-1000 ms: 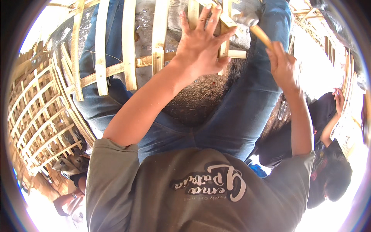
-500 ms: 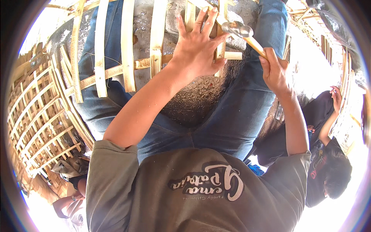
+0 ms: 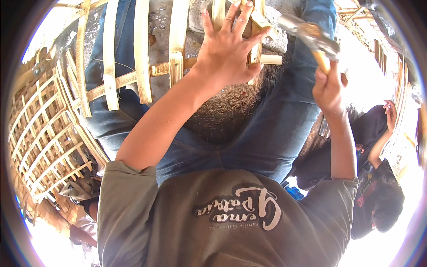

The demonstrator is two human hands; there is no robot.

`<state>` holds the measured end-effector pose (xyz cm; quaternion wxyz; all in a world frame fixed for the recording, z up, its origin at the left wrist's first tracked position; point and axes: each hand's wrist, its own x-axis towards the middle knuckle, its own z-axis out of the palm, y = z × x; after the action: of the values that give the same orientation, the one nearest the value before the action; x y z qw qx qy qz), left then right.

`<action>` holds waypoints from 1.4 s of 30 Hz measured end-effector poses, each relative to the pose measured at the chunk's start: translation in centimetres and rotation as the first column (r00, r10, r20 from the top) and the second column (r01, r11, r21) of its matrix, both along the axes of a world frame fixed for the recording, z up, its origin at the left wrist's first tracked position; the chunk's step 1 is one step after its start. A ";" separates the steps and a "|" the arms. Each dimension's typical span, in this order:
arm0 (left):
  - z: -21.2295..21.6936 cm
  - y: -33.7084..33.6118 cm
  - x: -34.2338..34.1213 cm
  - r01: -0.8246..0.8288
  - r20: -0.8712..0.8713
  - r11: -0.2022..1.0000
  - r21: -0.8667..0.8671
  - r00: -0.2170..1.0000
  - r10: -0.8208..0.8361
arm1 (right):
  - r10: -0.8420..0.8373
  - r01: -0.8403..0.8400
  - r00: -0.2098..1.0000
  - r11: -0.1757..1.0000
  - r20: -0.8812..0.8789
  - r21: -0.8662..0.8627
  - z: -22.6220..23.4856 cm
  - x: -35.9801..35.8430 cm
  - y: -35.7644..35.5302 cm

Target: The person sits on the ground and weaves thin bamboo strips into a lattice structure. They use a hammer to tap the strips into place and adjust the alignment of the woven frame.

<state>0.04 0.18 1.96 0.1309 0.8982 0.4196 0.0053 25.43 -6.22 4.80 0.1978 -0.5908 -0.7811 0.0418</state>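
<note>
My left hand (image 3: 224, 55) lies spread over the bamboo lattice, its fingertips at the far edge of the view against a slanting strip (image 3: 260, 18). Its thumb rests near the crosspiece (image 3: 270, 59). My right hand (image 3: 329, 91) is closed round the wooden handle of a hammer, gripping it close below the head. Smeared by motion, the metal hammer head (image 3: 311, 34) is raised to the right of my left hand, apart from the bamboo. Upright bamboo slats (image 3: 142, 53) cross the crosspiece over my legs. Whatever lies beneath my left palm is hidden.
A finished-looking woven bamboo lattice (image 3: 42, 133) leans at the left. On the right sits another person (image 3: 378, 191) in dark clothes, one hand raised. Part of another person (image 3: 82, 233) shows at the lower left. A grey stone-like block (image 3: 278, 40) is under the slats.
My right hand has swung the hammer up and to the right, away from the bamboo by my left fingers. The lattice has shifted slightly left, and my left hand stays spread on it.
</note>
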 end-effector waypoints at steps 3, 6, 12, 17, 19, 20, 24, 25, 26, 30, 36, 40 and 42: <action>-0.3 -0.1 0.0 -0.005 0.032 1.000 0.010 0.999 0.004 | -0.050 0.081 0.991 0.963 0.124 -0.256 0.2 -0.6 0.9; 0.9 -0.2 0.0 0.015 0.012 0.999 -0.040 1.000 -0.015 | -0.076 0.066 0.993 0.992 -0.090 -0.111 1.1 -0.4 -0.3; -0.1 -0.2 -0.3 0.028 -0.005 0.999 -0.021 1.000 -0.029 | -0.043 0.051 0.998 0.987 0.050 -0.154 0.5 -0.3 0.1; 0.5 -0.2 -0.6 0.028 -0.008 1.000 0.005 1.000 -0.028 | -0.075 0.094 0.994 0.956 0.077 -0.280 0.5 -1.4 1.3; 1.1 -0.1 -0.2 0.012 -0.049 1.000 -0.019 0.999 -0.013 | -0.054 0.066 0.996 0.981 0.068 -0.183 0.8 -1.2 0.5; 1.5 0.2 0.0 0.015 -0.087 0.998 -0.062 0.996 -0.021 | -0.054 0.055 0.998 0.985 0.010 -0.162 0.6 -1.2 0.0; -0.4 -0.5 -0.4 0.010 0.039 0.999 0.031 0.999 -0.011 | -0.061 0.062 0.998 0.983 0.011 -0.174 0.3 -1.2 0.6; -0.6 -0.5 -0.4 0.005 0.051 0.999 0.041 0.999 -0.007 | -0.062 0.068 0.997 0.981 0.034 -0.183 0.4 -1.1 0.9; -0.9 -0.4 -0.2 0.001 0.057 0.998 0.061 0.998 -0.004 | -0.079 0.074 0.996 0.989 -0.036 -0.126 0.5 -0.8 0.5; -0.2 -0.4 -0.3 -0.003 0.019 1.000 0.027 1.000 0.003 | -0.174 0.164 0.984 0.968 -0.033 -0.191 2.0 -1.1 0.5; -2.8 -0.8 0.0 -0.048 0.030 0.986 0.161 0.999 0.044 | -0.322 0.269 0.914 0.936 -0.245 -0.227 0.5 -2.9 2.2; -2.4 -0.8 0.0 -0.038 0.014 0.989 0.140 0.999 0.036 | -0.372 0.304 0.869 0.922 -0.327 -0.240 -0.7 -4.4 5.6; -2.1 -0.7 0.1 -0.032 -0.019 0.989 0.145 0.999 0.035 | -0.416 0.354 0.856 0.905 -0.308 -0.236 -1.5 -4.8 6.3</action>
<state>0.13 -0.56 -0.16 0.0606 0.8981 0.4346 0.0285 20.62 0.05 3.33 0.2870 -0.7330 -0.5919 0.1729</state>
